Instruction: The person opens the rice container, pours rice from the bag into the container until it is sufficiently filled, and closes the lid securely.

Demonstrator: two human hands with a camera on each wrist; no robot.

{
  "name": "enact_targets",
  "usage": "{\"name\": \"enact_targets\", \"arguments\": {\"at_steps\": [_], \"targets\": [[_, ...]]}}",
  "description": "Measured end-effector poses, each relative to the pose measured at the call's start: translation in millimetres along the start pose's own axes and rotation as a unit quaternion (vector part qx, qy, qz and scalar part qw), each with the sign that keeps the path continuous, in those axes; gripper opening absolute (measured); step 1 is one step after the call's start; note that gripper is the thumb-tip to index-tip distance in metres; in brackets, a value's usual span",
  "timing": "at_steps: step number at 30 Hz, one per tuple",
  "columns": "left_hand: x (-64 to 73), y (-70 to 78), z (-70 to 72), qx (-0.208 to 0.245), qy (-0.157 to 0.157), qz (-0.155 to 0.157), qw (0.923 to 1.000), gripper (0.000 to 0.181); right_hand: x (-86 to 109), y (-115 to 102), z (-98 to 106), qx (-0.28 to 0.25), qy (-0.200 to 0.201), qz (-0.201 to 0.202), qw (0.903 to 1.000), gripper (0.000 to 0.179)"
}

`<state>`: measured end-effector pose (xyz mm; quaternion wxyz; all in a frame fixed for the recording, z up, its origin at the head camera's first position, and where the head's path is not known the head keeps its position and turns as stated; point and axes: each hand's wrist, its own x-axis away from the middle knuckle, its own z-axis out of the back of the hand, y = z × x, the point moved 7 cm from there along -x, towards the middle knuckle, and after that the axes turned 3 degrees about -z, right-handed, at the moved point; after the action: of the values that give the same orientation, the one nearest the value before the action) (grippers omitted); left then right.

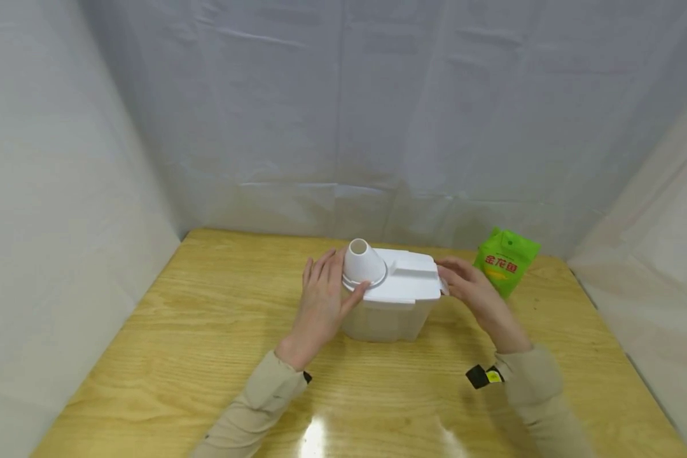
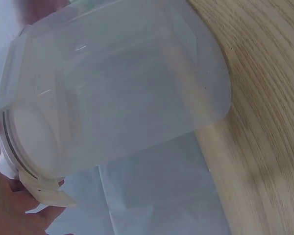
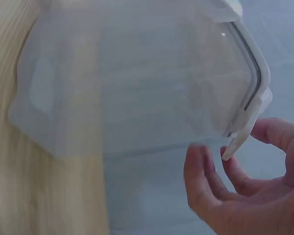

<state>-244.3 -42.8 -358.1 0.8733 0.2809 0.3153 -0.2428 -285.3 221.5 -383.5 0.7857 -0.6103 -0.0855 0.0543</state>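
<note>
Sleeves: reaching forward
Left hand: gripping lid
Right hand: fingers curling round latch
Wooden table: supporting box, green bag
Sheets: hanging behind

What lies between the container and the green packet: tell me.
In the head view, the right hand lies between the container and the green packet.

The left hand partly hid the left side of the container; both sleeves ran off the head view's near edge.
</note>
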Motion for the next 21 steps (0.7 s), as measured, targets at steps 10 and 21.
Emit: {"name": "enact_targets", "arguments": {"at_steps": [10, 21], "targets": [[1.0, -0.5, -2.0, -0.006, 0.001, -0.006, 1.0000, 0.084, 23.7, -49.6, -15.2, 0.180, 0.170, 0.268, 0.9311, 0.027], [1.2, -1.8, -4.1, -0.011, -0.009, 0.001, 0.9999, 0.086, 35.7, -56.7, -42.7, 0.296, 0.170, 0.414, 0.8440, 0.032]]}}
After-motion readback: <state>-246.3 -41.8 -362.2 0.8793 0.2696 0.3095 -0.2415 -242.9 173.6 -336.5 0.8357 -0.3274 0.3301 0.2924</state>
